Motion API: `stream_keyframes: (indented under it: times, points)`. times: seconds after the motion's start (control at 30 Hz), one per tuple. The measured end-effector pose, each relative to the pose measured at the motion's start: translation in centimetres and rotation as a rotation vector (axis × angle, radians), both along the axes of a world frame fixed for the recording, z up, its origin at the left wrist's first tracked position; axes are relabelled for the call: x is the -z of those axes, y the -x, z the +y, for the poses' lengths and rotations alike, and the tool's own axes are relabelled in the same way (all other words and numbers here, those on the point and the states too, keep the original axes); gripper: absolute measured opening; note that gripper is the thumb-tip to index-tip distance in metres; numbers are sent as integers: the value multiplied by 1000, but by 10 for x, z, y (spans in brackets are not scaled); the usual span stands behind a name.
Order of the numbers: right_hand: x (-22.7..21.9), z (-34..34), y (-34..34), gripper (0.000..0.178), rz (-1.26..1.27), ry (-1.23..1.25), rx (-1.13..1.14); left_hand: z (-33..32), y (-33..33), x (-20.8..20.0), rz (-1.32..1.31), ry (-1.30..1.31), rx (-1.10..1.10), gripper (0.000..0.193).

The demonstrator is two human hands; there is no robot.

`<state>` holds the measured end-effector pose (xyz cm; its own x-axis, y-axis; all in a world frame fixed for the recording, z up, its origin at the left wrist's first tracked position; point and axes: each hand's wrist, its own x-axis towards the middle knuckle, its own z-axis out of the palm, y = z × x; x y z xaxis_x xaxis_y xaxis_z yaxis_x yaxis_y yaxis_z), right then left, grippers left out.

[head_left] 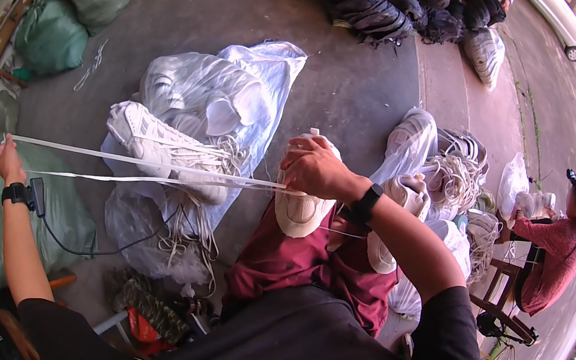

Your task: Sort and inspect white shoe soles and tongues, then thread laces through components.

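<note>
A cream sneaker [299,218] rests on my lap, its toe toward me. My right hand [316,167] is closed over the top of this shoe, around its lacing area; the fingertips are partly hidden. From there a white shoelace [148,161] runs in two long strands far to the left. My left hand [7,162] grips the lace's other end with closed fingers, arm stretched out. The upper strand is taut and the lower one sags slightly. Below the strands lie white sneakers [141,133] on a clear plastic bag [205,84].
Bundled laces [450,177] and more shoes [405,199] lie at my right. A person [555,252] sits farther right, beside a wooden stool [504,290]. Green sacks [20,205] stand at left. Dark bundles [398,9] lie at the back. A black cable [77,250] hangs from my left wrist.
</note>
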<state>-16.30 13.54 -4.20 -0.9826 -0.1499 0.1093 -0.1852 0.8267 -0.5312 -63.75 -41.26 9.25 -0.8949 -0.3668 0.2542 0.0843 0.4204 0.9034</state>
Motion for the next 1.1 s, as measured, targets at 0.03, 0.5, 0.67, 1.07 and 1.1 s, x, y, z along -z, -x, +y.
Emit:
stream_keyframes:
  times: [0.03, 0.5, 0.67, 1.07, 1.1]
  points:
    - [1, -1, 0, 11, -2, 2, -4, -10, 5, 3, -9, 24, -25, 31]
    - [-8, 3, -8, 13, -53, -33, -118, -88, 45, 11, 28, 161, -121, 43]
    - [-7, -2, -8, 16, -85, -46, -88, -79, 46, 17, 6, 156, -120, 44]
    - [4, -8, -2, 12, -154, -4, 10, -125, 74, -3, 57, 227, -180, 47]
    - [2, -5, -2, 12, -177, -46, -76, -127, 77, 0, 53, 225, -180, 47]
